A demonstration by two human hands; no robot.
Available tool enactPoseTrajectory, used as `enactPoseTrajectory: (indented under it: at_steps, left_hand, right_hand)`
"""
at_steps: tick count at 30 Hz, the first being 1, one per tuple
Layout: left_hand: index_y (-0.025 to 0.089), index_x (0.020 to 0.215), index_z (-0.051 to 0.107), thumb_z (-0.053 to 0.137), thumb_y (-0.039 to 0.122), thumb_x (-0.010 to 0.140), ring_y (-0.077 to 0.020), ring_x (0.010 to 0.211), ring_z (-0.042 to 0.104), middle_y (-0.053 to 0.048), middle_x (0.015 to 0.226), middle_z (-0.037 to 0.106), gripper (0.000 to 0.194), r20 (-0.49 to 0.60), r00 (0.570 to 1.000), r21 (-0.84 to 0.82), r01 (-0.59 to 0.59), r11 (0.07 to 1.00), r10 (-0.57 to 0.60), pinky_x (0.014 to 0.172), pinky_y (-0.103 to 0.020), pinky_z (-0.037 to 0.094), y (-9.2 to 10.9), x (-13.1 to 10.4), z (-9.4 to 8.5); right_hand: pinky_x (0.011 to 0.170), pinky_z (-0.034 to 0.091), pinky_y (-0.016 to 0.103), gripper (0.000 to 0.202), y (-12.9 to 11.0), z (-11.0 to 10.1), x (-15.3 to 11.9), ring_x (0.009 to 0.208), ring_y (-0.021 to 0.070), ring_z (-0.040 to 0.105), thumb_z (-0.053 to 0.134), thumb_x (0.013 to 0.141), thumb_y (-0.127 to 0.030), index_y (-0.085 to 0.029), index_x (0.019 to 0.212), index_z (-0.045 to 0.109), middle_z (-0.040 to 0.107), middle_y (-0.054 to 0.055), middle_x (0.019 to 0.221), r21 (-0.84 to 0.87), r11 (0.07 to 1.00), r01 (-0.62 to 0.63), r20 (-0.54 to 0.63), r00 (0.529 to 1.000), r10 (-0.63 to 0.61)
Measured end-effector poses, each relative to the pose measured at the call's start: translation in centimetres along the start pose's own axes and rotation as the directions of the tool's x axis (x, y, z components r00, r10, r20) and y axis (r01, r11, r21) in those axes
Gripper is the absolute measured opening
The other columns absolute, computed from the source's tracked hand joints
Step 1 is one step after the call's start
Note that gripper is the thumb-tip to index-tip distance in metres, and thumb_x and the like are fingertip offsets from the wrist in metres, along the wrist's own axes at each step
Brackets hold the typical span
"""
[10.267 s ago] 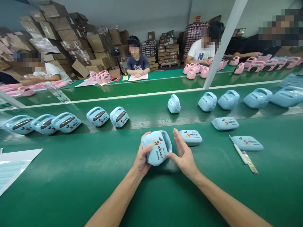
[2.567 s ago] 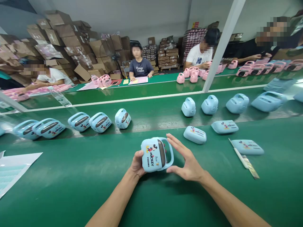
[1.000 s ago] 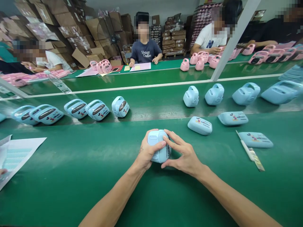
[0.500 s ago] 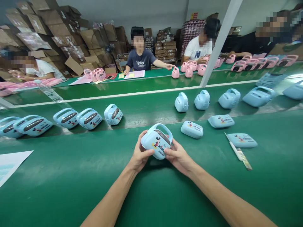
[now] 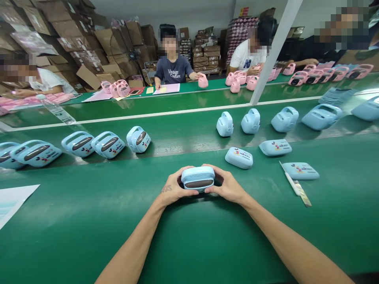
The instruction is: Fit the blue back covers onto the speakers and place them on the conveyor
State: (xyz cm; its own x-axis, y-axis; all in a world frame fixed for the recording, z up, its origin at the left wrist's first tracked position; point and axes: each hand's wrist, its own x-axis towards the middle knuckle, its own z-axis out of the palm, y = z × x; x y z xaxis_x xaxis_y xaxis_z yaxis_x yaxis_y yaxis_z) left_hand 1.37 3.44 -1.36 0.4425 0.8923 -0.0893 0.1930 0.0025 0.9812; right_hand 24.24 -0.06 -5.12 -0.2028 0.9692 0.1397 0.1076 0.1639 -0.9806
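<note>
Between my two hands is a light blue plastic casing with a carrying handle (image 5: pixel 197 176), its top and dark oval window turned toward me. My left hand (image 5: pixel 174 189) grips its left end, thumb along the lower front edge. On the right end my right hand (image 5: pixel 232 188) is closed the same way. The casing's underside and most of my fingertips are hidden. To the right lie blue printed front shells (image 5: pixel 239 157) with a cartoon mouse, one of them (image 5: pixel 300 170) beside a white-handled tool (image 5: pixel 293 184) with a flat tip.
Finished-looking blue casings (image 5: pixel 108 144) stand in a row at the left, and plain handled ones (image 5: pixel 225 124) at the right. A clear bottle (image 5: pixel 59 111) lies behind. A white post (image 5: pixel 274 55) rises beyond the bench. Across, people handle pink casings (image 5: pixel 203 81). Printed paper (image 5: pixel 16 201) is at left.
The casing in my hands has been tipped, so its printed front has turned down and its top now shows. A person across has drawn a pink casing toward themselves.
</note>
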Motion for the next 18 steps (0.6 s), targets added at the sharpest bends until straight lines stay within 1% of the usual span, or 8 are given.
enactPoseTrajectory:
  at_steps: [2, 5, 8, 10, 12, 14, 16, 18]
  left_hand:
    - [0.022, 0.121, 0.068, 0.094, 0.029, 0.053, -0.0299, 0.110, 0.069, -0.007, 0.116, 0.075, 0.073, -0.023, 1.000, 0.022, -0.003, 1.000, 0.003, 0.100, -0.042, 0.053, 0.3, 0.0, 0.1]
    - [0.022, 0.120, 0.068, 0.094, 0.030, 0.053, -0.0297, 0.109, 0.069, -0.007, 0.114, 0.075, 0.072, -0.030, 0.999, 0.000, 0.011, 1.000, -0.011, 0.099, -0.041, 0.053, 0.2, 0.1, 0.2]
    - [0.024, 0.127, 0.064, 0.093, 0.032, 0.057, -0.0294, 0.110, 0.069, -0.007, 0.117, 0.074, 0.077, -0.018, 0.999, -0.046, 0.032, 0.998, -0.033, 0.099, -0.042, 0.053, -0.4, 0.0, 0.2]
    - [0.025, 0.130, 0.062, 0.094, 0.031, 0.054, -0.0297, 0.114, 0.068, -0.008, 0.122, 0.072, 0.082, 0.004, 1.000, -0.059, 0.015, 0.998, -0.015, 0.101, -0.041, 0.052, -0.7, -0.1, 0.2]
    - [0.024, 0.129, 0.063, 0.096, 0.030, 0.051, -0.0303, 0.116, 0.067, -0.009, 0.125, 0.071, 0.084, 0.021, 1.000, -0.051, -0.006, 0.999, 0.007, 0.102, -0.041, 0.051, -0.9, -0.1, 0.1]
    - [0.022, 0.126, 0.065, 0.096, 0.031, 0.051, -0.0306, 0.115, 0.067, -0.009, 0.122, 0.072, 0.083, -0.009, 1.000, -0.023, -0.009, 1.000, 0.009, 0.103, -0.042, 0.051, -1.0, 0.2, 0.0]
    - [0.021, 0.125, 0.065, 0.095, 0.035, 0.053, -0.0303, 0.111, 0.068, -0.008, 0.117, 0.074, 0.079, -0.106, 0.994, 0.012, -0.005, 1.000, 0.006, 0.101, -0.042, 0.052, -0.9, 1.3, -0.6]
    - [0.020, 0.124, 0.066, 0.093, 0.040, 0.056, -0.0302, 0.109, 0.069, -0.008, 0.115, 0.074, 0.077, -0.259, 0.965, 0.057, -0.015, 0.998, 0.029, 0.098, -0.041, 0.053, -0.8, 3.2, -1.8]
  right_hand:
    - [0.111, 0.048, 0.046, 0.073, 0.2, 0.1, 0.0, 0.121, 0.0293, 0.066, 0.087, 0.069, -0.034, -0.019, 0.135, 0.062, 0.071, 0.010, 0.128, -0.020, 1.000, 0.008, -0.029, 1.000, -0.009]
    - [0.109, 0.049, 0.045, 0.071, 0.3, 0.3, 0.1, 0.119, 0.0285, 0.067, 0.086, 0.070, -0.036, -0.019, 0.134, 0.062, 0.071, 0.010, 0.127, -0.016, 1.000, 0.022, -0.030, 0.999, -0.023]
    - [0.110, 0.049, 0.044, 0.074, 0.2, 0.3, 0.1, 0.124, 0.0272, 0.065, 0.082, 0.075, -0.038, -0.022, 0.142, 0.056, 0.068, 0.009, 0.134, -0.032, 0.999, 0.036, 0.012, 0.999, -0.035]
    - [0.114, 0.045, 0.047, 0.084, 0.0, -0.4, 0.2, 0.134, 0.0293, 0.058, 0.085, 0.073, -0.038, -0.025, 0.148, 0.050, 0.061, 0.010, 0.145, -0.121, 0.990, 0.069, 0.036, 0.997, -0.065]
    - [0.119, 0.038, 0.050, 0.090, -0.3, -1.8, 0.3, 0.143, 0.0309, 0.048, 0.085, 0.073, -0.038, -0.026, 0.153, 0.045, 0.051, 0.011, 0.155, -0.231, 0.964, 0.134, 0.018, 0.991, -0.134]
    - [0.121, 0.036, 0.052, 0.082, -0.5, -3.9, 0.6, 0.146, 0.0303, 0.045, 0.079, 0.079, -0.034, -0.027, 0.153, 0.044, 0.048, 0.011, 0.158, -0.358, 0.915, 0.184, -0.093, 0.969, -0.231]
    - [0.120, 0.037, 0.055, 0.068, -0.3, -6.3, 0.8, 0.143, 0.0308, 0.048, 0.072, 0.083, -0.028, -0.026, 0.148, 0.051, 0.052, 0.011, 0.154, -0.521, 0.840, 0.153, -0.240, 0.918, -0.316]
    - [0.117, 0.039, 0.059, 0.060, 0.2, -8.3, 1.0, 0.139, 0.0342, 0.051, 0.072, 0.080, -0.024, -0.020, 0.139, 0.061, 0.057, 0.015, 0.149, -0.665, 0.745, 0.060, -0.321, 0.877, -0.357]
